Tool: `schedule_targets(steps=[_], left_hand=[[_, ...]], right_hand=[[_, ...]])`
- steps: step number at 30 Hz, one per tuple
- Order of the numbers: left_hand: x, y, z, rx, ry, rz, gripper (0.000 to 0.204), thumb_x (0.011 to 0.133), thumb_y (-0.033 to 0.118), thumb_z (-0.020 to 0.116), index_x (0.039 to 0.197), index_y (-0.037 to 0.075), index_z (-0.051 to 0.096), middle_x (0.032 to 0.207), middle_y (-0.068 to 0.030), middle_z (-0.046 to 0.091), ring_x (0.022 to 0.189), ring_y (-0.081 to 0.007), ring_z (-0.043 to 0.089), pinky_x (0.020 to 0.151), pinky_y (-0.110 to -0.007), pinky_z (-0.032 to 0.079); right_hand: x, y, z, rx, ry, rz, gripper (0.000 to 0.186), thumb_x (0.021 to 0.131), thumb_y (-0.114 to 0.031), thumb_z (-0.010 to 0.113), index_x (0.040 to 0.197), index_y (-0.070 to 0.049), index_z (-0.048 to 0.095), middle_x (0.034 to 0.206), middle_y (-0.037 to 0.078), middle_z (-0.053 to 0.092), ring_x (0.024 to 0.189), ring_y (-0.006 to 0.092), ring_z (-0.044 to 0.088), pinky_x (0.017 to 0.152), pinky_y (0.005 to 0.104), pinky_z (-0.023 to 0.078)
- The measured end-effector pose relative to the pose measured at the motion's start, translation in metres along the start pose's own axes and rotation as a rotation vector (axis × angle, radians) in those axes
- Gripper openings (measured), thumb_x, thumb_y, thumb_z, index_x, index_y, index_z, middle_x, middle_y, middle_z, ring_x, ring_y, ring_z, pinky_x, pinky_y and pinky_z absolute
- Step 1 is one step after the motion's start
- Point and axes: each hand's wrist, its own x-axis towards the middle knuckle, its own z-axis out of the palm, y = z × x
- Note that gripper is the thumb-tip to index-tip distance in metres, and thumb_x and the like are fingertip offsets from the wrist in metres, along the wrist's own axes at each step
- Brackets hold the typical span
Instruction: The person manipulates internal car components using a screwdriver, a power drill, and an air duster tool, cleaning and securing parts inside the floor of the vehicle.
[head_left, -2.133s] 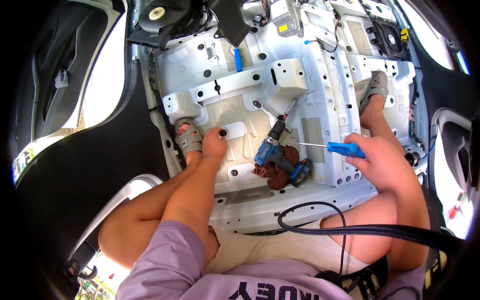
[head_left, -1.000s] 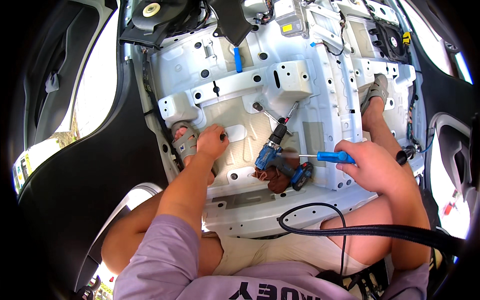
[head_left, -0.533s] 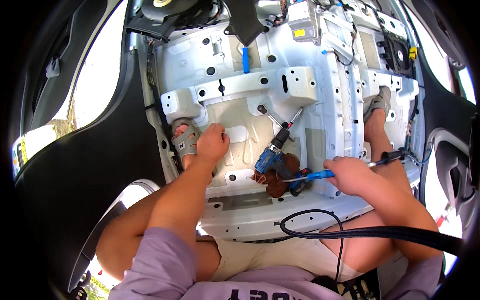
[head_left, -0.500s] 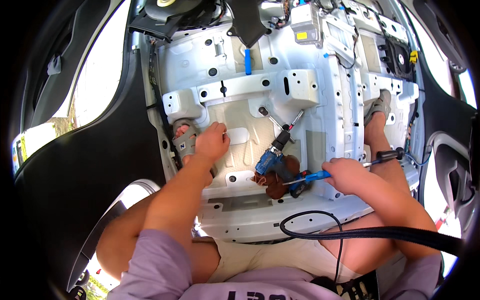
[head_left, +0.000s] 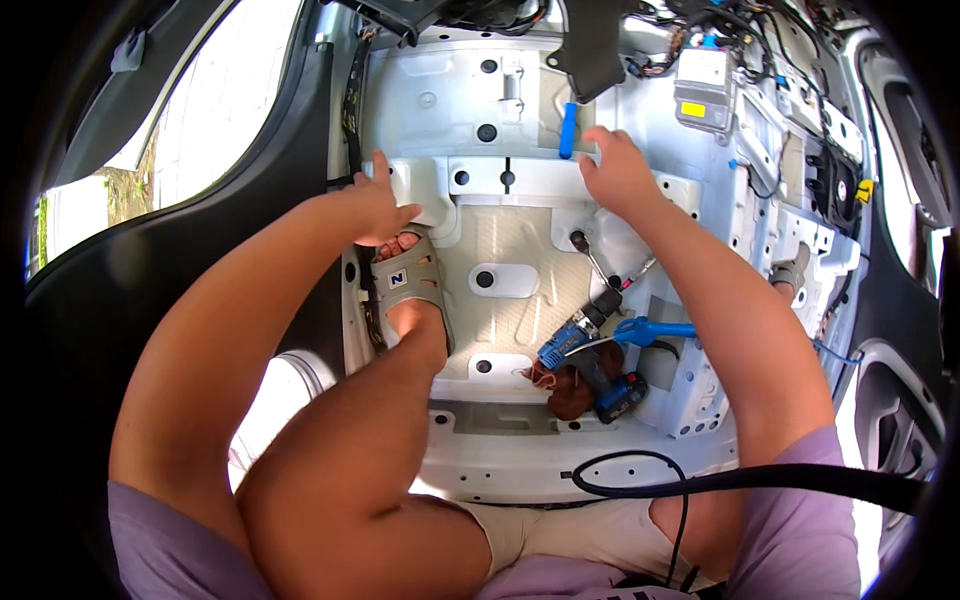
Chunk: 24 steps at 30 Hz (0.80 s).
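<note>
My left hand (head_left: 375, 208) is open, index finger stretched out and thumb apart, over the left bracket of the white crossmember (head_left: 540, 183). It is just above my sandalled foot (head_left: 408, 275) and holds nothing visible. My right hand (head_left: 622, 175) reaches over the right part of the crossmember, thumb and curved fingers apart, nothing seen in it. A blue-handled tool with a thin metal shaft (head_left: 655, 331) lies under my right forearm. Beside it a blue and black cordless drill (head_left: 572, 338) rests on the floor. A blue strip-like piece (head_left: 568, 132) stands near my right fingertips.
A ratchet-like metal tool (head_left: 592, 255) lies by the drill's tip, a brown crumpled item (head_left: 570, 395) by its grip. A dark panel (head_left: 590, 50) hangs ahead. Right of it sits a silver module (head_left: 705, 90) with wiring. A black cable (head_left: 790, 482) crosses in front of me.
My right hand has let go of the blue-handled tool and moved forward to the crossmember. My left hand has moved forward and left relative to the car floor. The view has shifted.
</note>
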Motion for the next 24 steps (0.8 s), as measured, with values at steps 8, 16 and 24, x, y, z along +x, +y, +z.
schedule_targets(steps=[8,16,24], left_hand=[[0.004,0.003,0.033,-0.004,0.262,0.144,0.108,0.105,0.052,0.064,0.166,-0.009,-0.001,0.149,-0.0346,0.042,0.134,-0.0501,0.050,0.117,-0.054,0.043],[0.005,-0.003,0.037,0.031,0.345,0.159,0.104,0.105,0.050,0.065,0.168,-0.005,0.003,0.149,-0.0334,0.045,0.131,-0.0482,0.054,0.112,-0.053,0.048],[-0.056,0.032,0.060,0.221,0.477,0.251,0.077,0.103,0.029,0.068,0.164,-0.001,0.033,0.160,-0.0269,0.045,0.129,-0.0390,0.060,0.110,-0.048,0.050]], right_hand=[[0.077,0.025,0.060,-0.155,-0.043,-0.012,0.036,0.097,-0.033,0.074,0.129,-0.018,0.069,0.119,0.020,0.073,0.112,0.0392,0.070,0.097,0.0472,0.057],[0.007,-0.019,0.012,0.365,0.041,0.368,0.030,0.087,-0.025,0.077,0.096,-0.007,0.055,0.082,0.010,0.069,0.071,0.0234,0.071,0.067,0.0408,0.056],[-0.246,-0.076,0.043,1.088,-0.429,0.741,0.044,0.092,-0.005,0.069,0.136,-0.002,0.062,0.092,0.006,0.060,0.065,0.0172,0.065,0.059,0.0341,0.055]])
